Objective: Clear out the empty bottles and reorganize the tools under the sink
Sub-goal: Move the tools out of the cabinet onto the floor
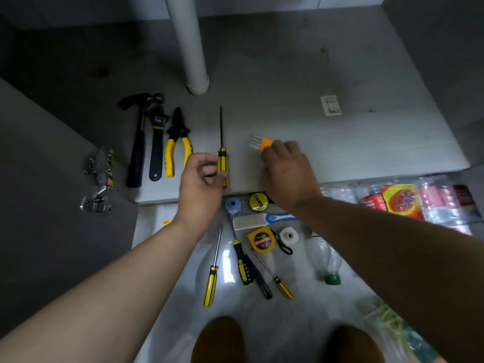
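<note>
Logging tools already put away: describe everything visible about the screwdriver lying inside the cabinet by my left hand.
The screwdriver has a yellow-and-black striped plastic-looking handle and a slim dark shaft. It lies flat on the cabinet floor, tip pointing rearward, right of the pliers. The left hand pinches its handle.

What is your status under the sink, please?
Left hand pinching screwdriver on cabinet floor. Right hand gripping orange brush. Drain pipe well behind both.
</note>
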